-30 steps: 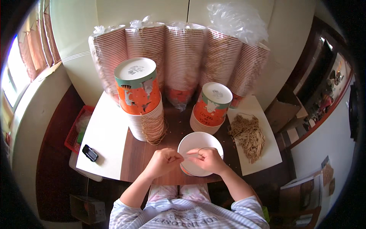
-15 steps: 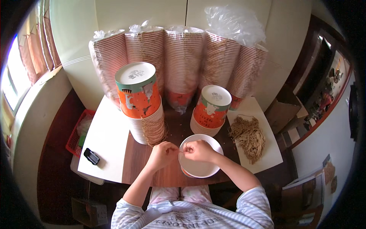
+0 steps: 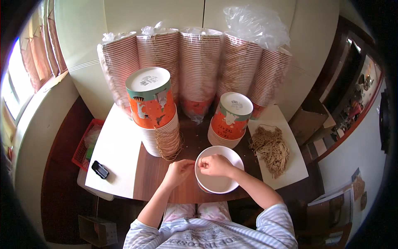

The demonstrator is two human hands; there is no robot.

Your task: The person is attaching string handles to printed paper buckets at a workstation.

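Note:
A white-lined paper bucket (image 3: 226,182) stands mouth up at the table's near edge, a strip of its orange outside showing low on the left. Over its mouth, my right hand (image 3: 216,165) is closed, fingers curled just inside the left part of the rim. My left hand (image 3: 178,172) is pinched closed outside that rim, its fingertips close to the wall. Whatever thin thing the fingers hold is too small to make out. Behind my left hand, brown twine loops (image 3: 170,145) hang on an upside-down stack of orange and green buckets (image 3: 151,110).
A shorter upside-down bucket stack (image 3: 230,118) stands behind the open bucket. Tall plastic-wrapped bucket stacks (image 3: 200,66) line the back. A heap of brown twine (image 3: 271,151) lies on the right white panel, a small black object (image 3: 100,169) on the left. A red basket (image 3: 85,143) is beyond the left edge.
My left hand has dropped slightly and turned a little, its fingertips now lower beside the rim. My right hand and the open bucket have hardly moved.

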